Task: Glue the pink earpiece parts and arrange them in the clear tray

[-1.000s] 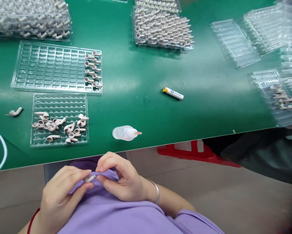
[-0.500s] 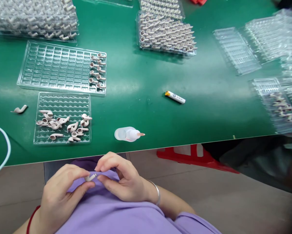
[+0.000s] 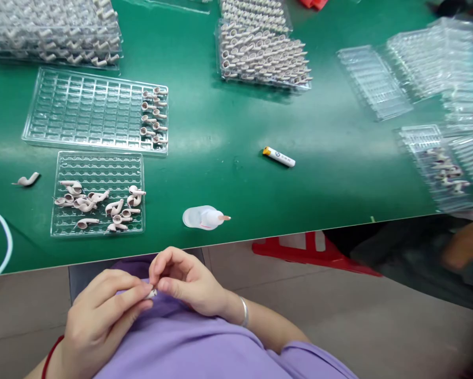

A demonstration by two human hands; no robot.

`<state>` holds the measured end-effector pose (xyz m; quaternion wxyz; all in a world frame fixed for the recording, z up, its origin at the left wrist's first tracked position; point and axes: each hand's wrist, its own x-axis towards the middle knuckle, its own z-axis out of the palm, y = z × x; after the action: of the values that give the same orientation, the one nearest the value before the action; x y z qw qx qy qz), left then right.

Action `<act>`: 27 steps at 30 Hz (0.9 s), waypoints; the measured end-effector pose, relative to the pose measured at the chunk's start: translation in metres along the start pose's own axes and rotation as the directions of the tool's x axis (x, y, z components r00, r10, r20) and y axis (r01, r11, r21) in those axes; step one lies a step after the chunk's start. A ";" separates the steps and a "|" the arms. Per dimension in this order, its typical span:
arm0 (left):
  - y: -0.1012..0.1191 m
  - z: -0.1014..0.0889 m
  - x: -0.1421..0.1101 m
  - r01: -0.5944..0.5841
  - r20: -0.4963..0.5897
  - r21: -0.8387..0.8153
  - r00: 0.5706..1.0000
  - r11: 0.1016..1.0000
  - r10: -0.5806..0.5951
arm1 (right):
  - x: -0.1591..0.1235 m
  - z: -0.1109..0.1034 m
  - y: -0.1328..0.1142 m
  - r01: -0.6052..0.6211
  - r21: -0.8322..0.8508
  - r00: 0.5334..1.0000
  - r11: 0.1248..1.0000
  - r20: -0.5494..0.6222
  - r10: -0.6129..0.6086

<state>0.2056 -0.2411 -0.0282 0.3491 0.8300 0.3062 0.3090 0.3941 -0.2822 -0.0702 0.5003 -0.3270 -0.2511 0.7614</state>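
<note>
1. The green surface (image 3: 220,131) ends just short of both hands, which are over the lap beyond its near edge. Anything dropped there would probably land on the purple shirt (image 3: 189,347) or slide to the floor.

2. On the left part of the surface, the wide tray (image 3: 86,110) has earphone shells along its right edge. A sleeve or a bump could knock them out of line.

3. The square tray (image 3: 102,171) sits between the wide tray and the surface's near edge. Its earphone shells (image 3: 87,204) overlap loosely, mostly in the near half, so lifting one could drag or scratch its neighbours, especially if their thin wires catch.

4. The left hand (image 3: 102,310) has its fingers clamped on a small white piece. Too hard a squeeze might mark it; too slack a hold could let it twist away.

5. The right hand (image 3: 189,284) has thumb and forefinger right beside that piece; whether they pinch anything is hidden. A sideways tug from here could pull the piece loose or strain a fine part.

6. The bottle (image 3: 202,217) appears to lie on its side near the surface's near edge, nozzle pointing right. If it holds liquid, it could leak, and a forearm might roll it off.

7. The loose shell (image 3: 28,179), left of the square tray's left edge, could be swept away unnoticed.

8. The small white piece (image 3: 152,293) is between the hands, below the near edge and mostly covered by fingers, so a misplacement there would be hard to spot.
</note>
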 end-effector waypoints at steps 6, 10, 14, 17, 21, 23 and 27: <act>0.000 -0.001 0.000 -0.033 0.006 0.017 0.999 0.999 0.033 | 0.003 -0.001 0.000 -0.036 0.022 0.999 0.999 0.025 0.035; 0.000 -0.001 -0.002 -0.033 0.016 0.030 0.999 0.999 0.033 | 0.001 0.000 -0.001 -0.054 0.015 0.998 0.998 0.015 0.054; 0.000 0.000 -0.003 -0.041 0.020 0.044 0.999 0.998 0.040 | 0.000 0.002 0.000 -0.055 0.009 0.998 0.998 0.026 0.055; 0.001 0.000 -0.002 -0.047 0.017 0.054 0.999 0.997 0.047 | 0.001 0.002 0.002 -0.051 0.025 0.998 0.998 0.024 0.051; 0.002 0.000 0.000 -0.042 0.019 0.050 0.999 0.998 0.041 | 0.001 0.002 0.004 -0.052 0.052 0.998 0.997 0.022 0.051; 0.002 0.000 0.001 -0.036 0.017 0.042 0.999 0.998 0.035 | 0.001 0.001 0.005 -0.061 0.067 0.998 0.996 0.024 0.059; 0.002 0.001 0.001 -0.022 0.031 0.023 0.999 0.999 0.021 | 0.001 0.000 0.009 -0.081 0.102 0.997 0.991 0.027 0.079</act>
<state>0.2076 -0.2417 -0.0268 0.3406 0.8420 0.2954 0.2961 0.3888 -0.2844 -0.0767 0.4826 -0.3019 -0.2037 0.7965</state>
